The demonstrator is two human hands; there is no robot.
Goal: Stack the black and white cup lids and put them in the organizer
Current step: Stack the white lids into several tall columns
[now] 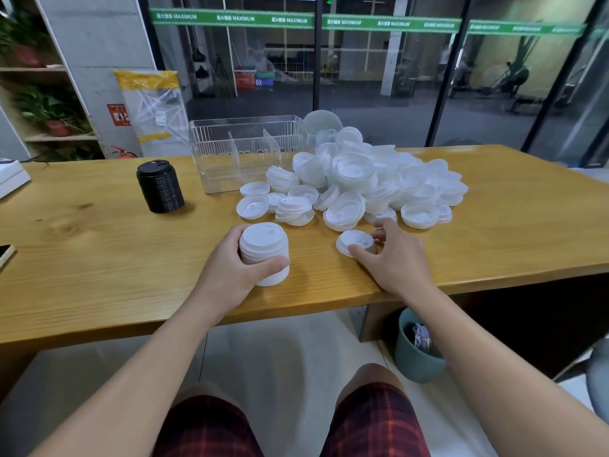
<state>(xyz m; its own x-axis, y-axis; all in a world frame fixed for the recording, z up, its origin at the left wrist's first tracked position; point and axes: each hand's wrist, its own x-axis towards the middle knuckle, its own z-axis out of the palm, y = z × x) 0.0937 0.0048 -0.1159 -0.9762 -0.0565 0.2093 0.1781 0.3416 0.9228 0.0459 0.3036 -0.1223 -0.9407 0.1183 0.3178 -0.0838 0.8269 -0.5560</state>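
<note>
My left hand (pixel 230 268) grips a stack of white lids (pixel 263 245) that stands on the wooden table (pixel 99 258) near its front edge. My right hand (pixel 392 258) pinches a single white lid (pixel 354 240) lying flat on the table, thumb at its near rim and fingers at its far side. Behind it spreads a large loose pile of white lids (pixel 369 183). A tall stack of black lids (pixel 160 186) stands to the left. The clear plastic organizer (pixel 244 150) with dividers sits at the back, with nothing visible inside it.
A teal waste bin (pixel 417 351) stands under the table at the right. A white object (pixel 11 178) and a dark flat object (pixel 5 253) lie at the table's left edge. Glass doors stand behind the table, and a shelf with plants is at the left.
</note>
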